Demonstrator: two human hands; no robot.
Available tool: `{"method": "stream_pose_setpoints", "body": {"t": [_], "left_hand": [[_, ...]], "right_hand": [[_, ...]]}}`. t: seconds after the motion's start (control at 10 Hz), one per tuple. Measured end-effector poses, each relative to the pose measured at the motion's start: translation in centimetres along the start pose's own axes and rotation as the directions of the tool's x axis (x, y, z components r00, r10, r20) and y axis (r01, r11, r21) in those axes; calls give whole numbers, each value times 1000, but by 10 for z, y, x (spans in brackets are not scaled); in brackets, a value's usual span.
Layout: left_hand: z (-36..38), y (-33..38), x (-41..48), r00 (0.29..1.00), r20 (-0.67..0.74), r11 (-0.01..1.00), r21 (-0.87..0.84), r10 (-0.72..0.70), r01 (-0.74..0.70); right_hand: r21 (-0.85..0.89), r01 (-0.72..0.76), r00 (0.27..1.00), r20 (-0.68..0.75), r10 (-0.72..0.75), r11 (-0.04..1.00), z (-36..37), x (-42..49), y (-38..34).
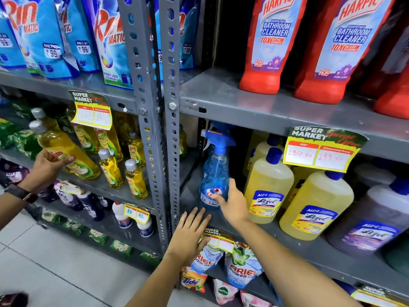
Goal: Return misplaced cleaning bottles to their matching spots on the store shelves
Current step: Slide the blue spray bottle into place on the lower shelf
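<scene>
Grey metal shelf (265, 107) runs in two bays. The right bay's middle level holds big yellow Lizol bottles (269, 185). The blue spray bottle (213, 173) stands upright at the left end of that row, near the upright post (168, 129), just beside the nearest Lizol. It looks like the misplaced one, judging by the row.

Your right hand (232, 202) is on its lower body, thumb across the label, fingers round the right side. The grip looks light and low. Your left hand (188, 235) is spread flat and empty at the shelf lip below it, holding nothing.

A third hand with a wristwatch (47, 165), likely another person's, holds a tilted yellow dish-soap bottle (68, 156) in the left bay.

Risks:
- A low grip on a tall bottle could tip it as you lift.
- The trigger head (218, 138) sits close under the shelf above and may snag.
- Your knuckles may nudge the neighbouring Lizol.
- The hanging price tag (321, 149) could catch your arm.
</scene>
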State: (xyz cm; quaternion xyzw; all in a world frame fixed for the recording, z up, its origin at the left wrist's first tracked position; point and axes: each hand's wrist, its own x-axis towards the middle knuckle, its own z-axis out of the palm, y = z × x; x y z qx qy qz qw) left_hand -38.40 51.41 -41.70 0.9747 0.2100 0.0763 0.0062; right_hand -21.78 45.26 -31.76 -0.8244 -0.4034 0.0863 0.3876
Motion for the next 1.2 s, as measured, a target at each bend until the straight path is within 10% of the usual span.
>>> {"method": "stream_pose_setpoints", "body": {"t": [1.2], "left_hand": [[-6,2,3,1000,3,998,63,2,-3]], "right_hand": [[30,-53,992,116,49,998,-4,5,-12]]}}
